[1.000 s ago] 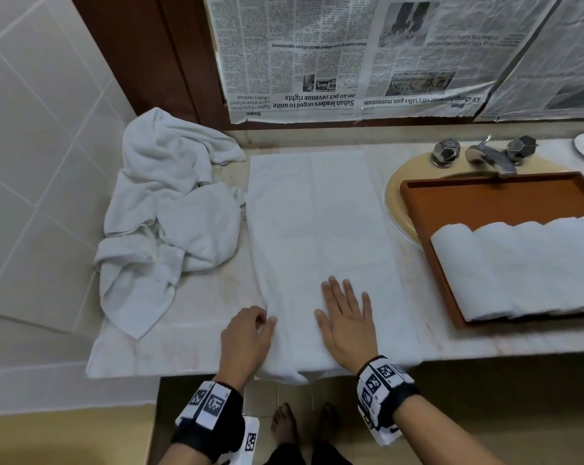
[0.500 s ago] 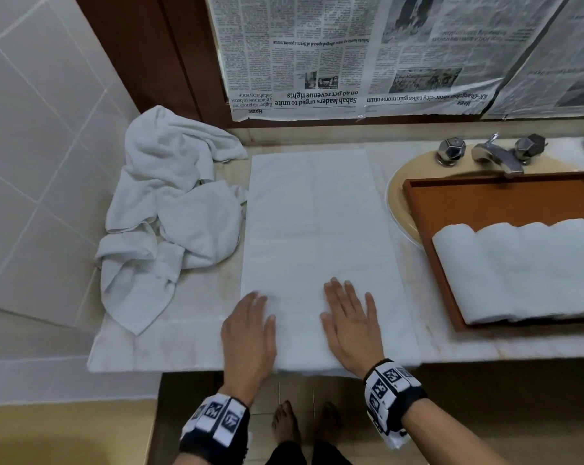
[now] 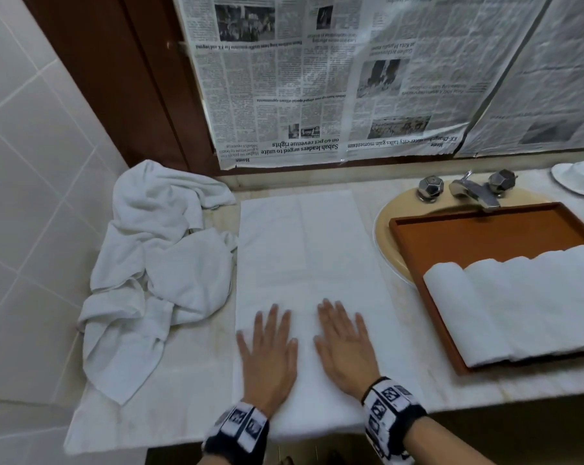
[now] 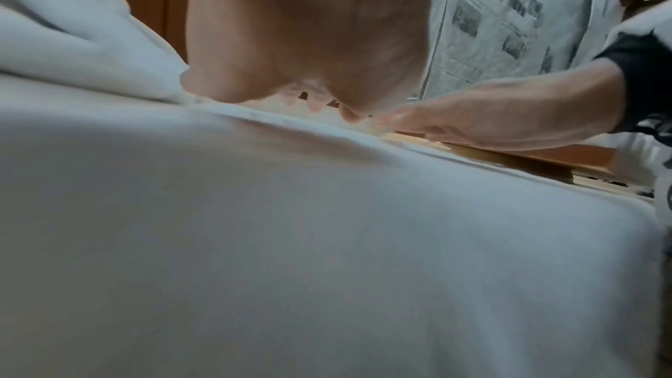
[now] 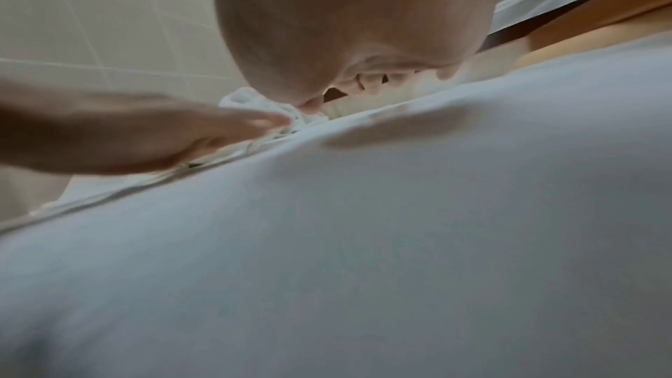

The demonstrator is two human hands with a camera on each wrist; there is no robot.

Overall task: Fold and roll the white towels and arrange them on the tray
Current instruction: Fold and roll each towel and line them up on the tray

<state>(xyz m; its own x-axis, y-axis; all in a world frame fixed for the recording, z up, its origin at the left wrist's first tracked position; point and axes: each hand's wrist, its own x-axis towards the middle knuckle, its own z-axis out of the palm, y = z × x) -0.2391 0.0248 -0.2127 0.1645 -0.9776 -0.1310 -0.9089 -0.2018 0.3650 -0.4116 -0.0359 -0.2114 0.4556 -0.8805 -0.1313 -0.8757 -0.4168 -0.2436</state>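
My left hand (image 3: 268, 355) let go the towel (image 3: 304, 263) edge; both w/ right hand (image 3: 346, 347) now flat, fingers spread, smoothing. Ready to roll.

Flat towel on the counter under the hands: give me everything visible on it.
The folded towel is white, terry-looking, a long narrow strip lying flat on the marble counter, running from the back wall to the front edge. A faint lengthwise fold line shows. Left hand and right hand press flat on its near end. Unrolled so far.
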